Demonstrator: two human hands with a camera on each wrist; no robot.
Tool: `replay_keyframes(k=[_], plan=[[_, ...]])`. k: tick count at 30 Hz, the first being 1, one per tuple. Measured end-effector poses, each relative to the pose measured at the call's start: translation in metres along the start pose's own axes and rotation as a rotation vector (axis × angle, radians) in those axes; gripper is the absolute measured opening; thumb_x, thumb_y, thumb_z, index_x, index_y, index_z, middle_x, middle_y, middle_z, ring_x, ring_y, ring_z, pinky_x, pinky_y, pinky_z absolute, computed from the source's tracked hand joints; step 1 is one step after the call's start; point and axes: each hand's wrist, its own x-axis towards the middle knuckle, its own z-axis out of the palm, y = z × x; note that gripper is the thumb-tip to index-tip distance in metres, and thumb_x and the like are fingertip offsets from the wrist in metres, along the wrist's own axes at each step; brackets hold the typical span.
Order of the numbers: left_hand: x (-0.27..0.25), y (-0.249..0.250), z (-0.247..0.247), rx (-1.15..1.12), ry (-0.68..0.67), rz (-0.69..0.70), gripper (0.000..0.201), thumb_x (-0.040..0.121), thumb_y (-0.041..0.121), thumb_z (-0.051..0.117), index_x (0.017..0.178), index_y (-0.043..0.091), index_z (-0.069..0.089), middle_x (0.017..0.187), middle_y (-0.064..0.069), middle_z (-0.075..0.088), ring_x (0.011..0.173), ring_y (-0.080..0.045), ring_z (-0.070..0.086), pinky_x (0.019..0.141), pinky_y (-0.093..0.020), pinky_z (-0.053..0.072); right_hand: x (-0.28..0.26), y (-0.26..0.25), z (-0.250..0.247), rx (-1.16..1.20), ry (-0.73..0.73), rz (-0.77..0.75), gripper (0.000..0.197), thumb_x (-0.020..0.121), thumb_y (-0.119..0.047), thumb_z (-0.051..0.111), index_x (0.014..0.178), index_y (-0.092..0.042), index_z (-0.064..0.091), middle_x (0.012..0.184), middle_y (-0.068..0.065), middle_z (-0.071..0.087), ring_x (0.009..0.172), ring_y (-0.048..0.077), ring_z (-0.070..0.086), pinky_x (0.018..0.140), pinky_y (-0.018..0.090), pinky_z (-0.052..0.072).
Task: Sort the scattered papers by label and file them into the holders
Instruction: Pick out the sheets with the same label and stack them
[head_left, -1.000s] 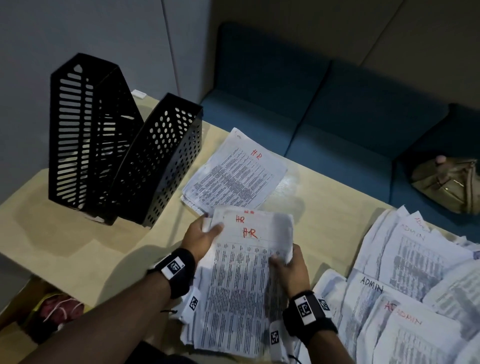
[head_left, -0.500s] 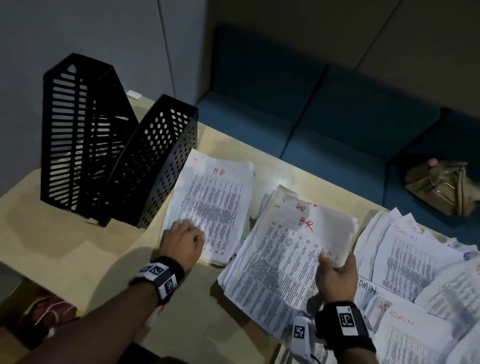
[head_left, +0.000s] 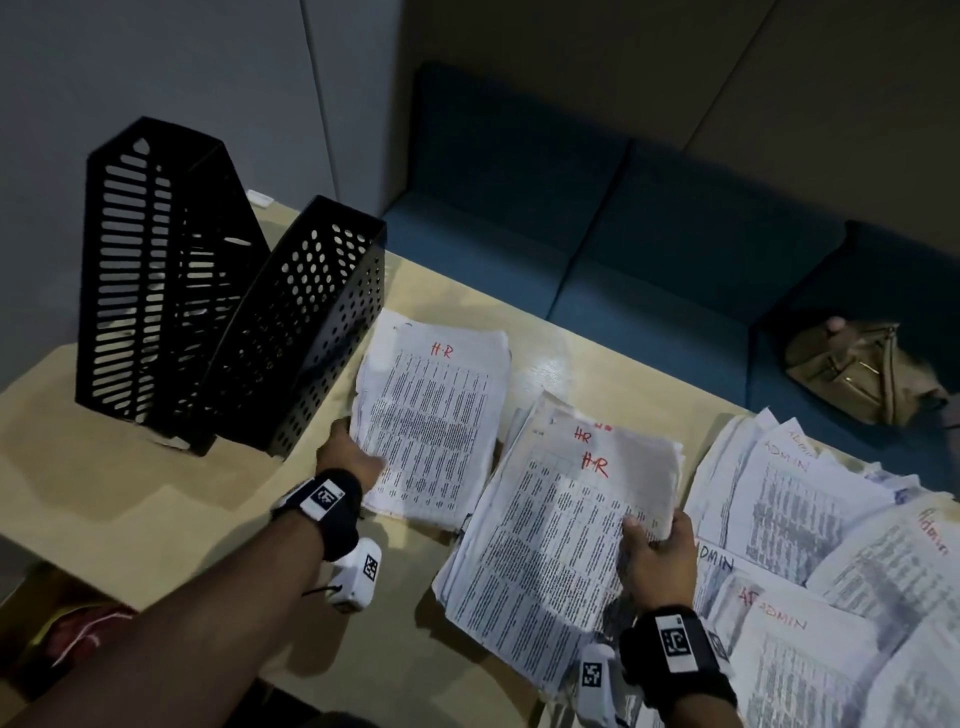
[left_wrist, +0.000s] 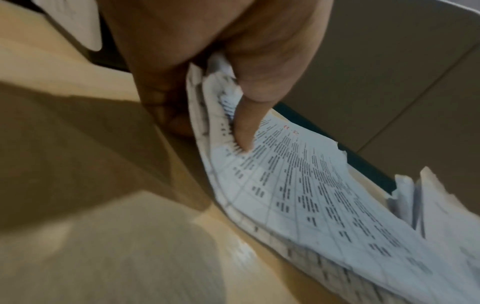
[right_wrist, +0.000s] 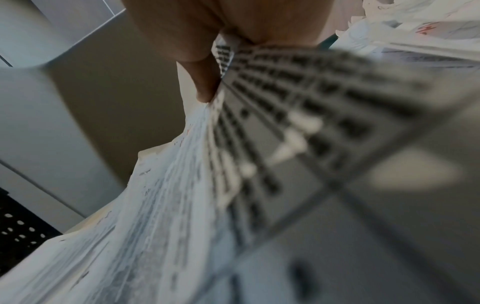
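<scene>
Two black perforated file holders (head_left: 228, 322) stand at the table's left rear, the right one leaning on the taller. A small stack of printed sheets marked HR (head_left: 436, 415) lies just right of them; my left hand (head_left: 348, 457) pinches its near-left corner (left_wrist: 223, 115), thumb on top, fingers beneath. A thicker HR stack (head_left: 561, 535) is gripped at its right edge by my right hand (head_left: 654, 551), and it fills the right wrist view (right_wrist: 233, 185). ADMIN-labelled sheets (head_left: 810, 571) lie spread at the right.
The pale wooden table (head_left: 156, 509) shows bare surface at front left. Behind it runs a blue sofa (head_left: 623, 270) with a tan handbag (head_left: 862, 374) on it. A grey wall stands at the left behind the holders.
My right hand has carried the thick HR stack to the right. My left hand let go of that stack, moved to the smaller HR stack and now pinches its corner.
</scene>
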Motion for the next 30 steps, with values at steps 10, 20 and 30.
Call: replay_keyframes(k=[10, 20, 30], plan=[[-0.002, 0.022, -0.042, -0.172, 0.150, 0.166, 0.063, 0.087, 0.053, 0.058, 0.130, 0.007, 0.051, 0.129, -0.019, 0.058, 0.114, -0.039, 0.057, 0.097, -0.048, 0.047, -0.002, 0.016, 0.014, -0.105, -0.022, 0.019, 0.037, 0.086, -0.017, 0.065, 0.119, -0.011, 0.047, 0.095, 0.015, 0.063, 0.080, 0.032, 0.060, 0.071, 0.037, 0.049], [-0.054, -0.030, 0.011, 0.145, -0.323, 0.284, 0.042, 0.089, 0.022, 0.064, 0.129, 0.017, 0.054, 0.124, 0.000, 0.063, 0.107, -0.021, 0.061, 0.087, -0.027, 0.047, -0.001, -0.018, 0.072, -0.016, -0.174, 0.034, 0.032, 0.094, -0.025, 0.055, 0.116, -0.003, 0.051, 0.095, 0.015, 0.059, 0.084, 0.032, 0.055, 0.068, 0.031, 0.038], [-0.054, -0.045, 0.024, 0.589, -0.294, 0.393, 0.060, 0.081, 0.033, 0.072, 0.133, 0.017, 0.046, 0.124, -0.006, 0.060, 0.108, -0.024, 0.059, 0.091, -0.037, 0.051, -0.010, -0.032, 0.081, 0.071, -0.415, 0.138, 0.047, 0.092, -0.028, 0.059, 0.129, -0.010, 0.037, 0.105, 0.006, 0.054, 0.088, 0.024, 0.055, 0.057, 0.023, 0.040]])
